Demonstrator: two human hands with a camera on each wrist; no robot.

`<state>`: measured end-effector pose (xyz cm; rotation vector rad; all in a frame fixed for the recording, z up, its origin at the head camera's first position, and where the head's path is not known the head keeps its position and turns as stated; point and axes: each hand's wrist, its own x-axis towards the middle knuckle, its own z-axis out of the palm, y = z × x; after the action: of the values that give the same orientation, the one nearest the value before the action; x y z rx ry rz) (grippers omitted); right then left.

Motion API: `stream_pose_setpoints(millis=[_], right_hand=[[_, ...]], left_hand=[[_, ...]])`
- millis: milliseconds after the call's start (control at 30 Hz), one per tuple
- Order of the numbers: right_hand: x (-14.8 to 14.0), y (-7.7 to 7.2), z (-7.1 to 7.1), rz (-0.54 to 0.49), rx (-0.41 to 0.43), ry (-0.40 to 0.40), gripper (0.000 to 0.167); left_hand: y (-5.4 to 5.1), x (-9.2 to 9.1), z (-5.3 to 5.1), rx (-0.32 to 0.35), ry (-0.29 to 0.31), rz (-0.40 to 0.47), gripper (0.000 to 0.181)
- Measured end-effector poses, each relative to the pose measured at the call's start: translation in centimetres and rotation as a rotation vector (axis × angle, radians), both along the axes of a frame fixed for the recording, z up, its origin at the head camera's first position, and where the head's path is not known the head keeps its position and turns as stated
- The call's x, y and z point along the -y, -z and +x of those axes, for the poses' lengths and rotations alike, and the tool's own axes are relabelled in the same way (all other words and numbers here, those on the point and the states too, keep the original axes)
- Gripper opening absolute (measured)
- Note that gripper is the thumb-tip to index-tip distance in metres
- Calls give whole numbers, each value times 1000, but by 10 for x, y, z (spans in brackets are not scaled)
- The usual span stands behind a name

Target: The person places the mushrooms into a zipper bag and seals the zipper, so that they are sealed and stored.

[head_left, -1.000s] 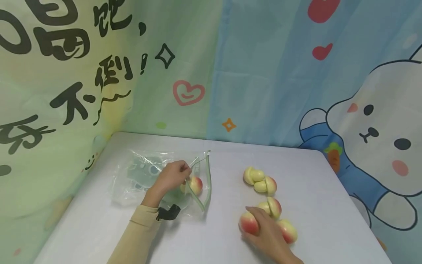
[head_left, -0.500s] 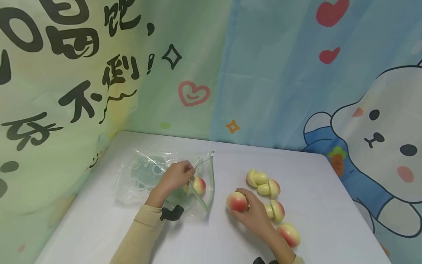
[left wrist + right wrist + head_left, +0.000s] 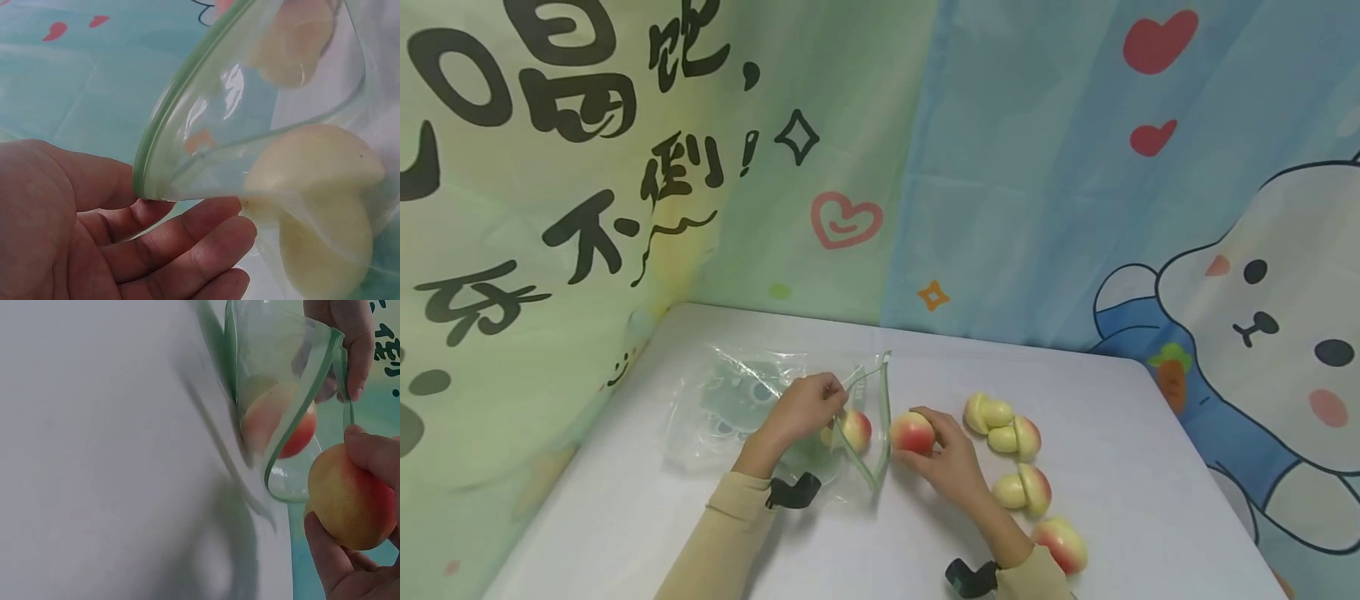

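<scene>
held piece (image 3: 912,433): round, red and yellow, sitting just outside the mouth of the bag (image 3: 688,429), to the bag's right; whether it is touching the bag, the views are leaving unclear.
slip: the held piece is looking smooth, so a loosening thumb could be letting it roll off to the right of the bag.
right hand (image 3: 951,467): curving around the held piece beside the bag, thumb on one side and fingers on the other, parting only as wide as the piece is needing.
green lip (image 3: 304,403): gaping at the bag's right end, facing the held piece; the film is seeming limp, so a bump could be buckling it inward or tugging it out of the pinch.
left hand (image 3: 808,404): reaching over the bag, thumb and forefinger pinching the green lip, the other fingers bending loosely.
inner piece (image 3: 856,430): lying inside the bag close to its mouth, where it could be getting in the way of anything coming past the lip.
loose pieces (image 3: 1024,490): lying farther right of the bag, past the held piece; a careless right sleeve (image 3: 1033,575) could be nudging the nearest.
white table (image 3: 1150,500): bearing the bag.
</scene>
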<state>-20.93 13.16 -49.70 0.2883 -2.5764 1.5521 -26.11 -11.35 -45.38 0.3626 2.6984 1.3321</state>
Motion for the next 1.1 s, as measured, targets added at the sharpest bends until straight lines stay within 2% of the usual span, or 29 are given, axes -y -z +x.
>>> stream_pose_setpoints(millis=[367,733,900,1100], right_hand=[[35,2,-5,-16,31,-49,61],[51,5,-21,-71,99,-90,63],[54,8,-28,1,107,-94,64],[58,10,-38,61,97,-89,65]], left_hand=[[0,-1,1,-34,4,-26,14],[-6,-3,1,-82,-20,-54,13],[-6,-4,2,-90,-21,-70,12],[-4,-7,1,-64,-6,-109,11]])
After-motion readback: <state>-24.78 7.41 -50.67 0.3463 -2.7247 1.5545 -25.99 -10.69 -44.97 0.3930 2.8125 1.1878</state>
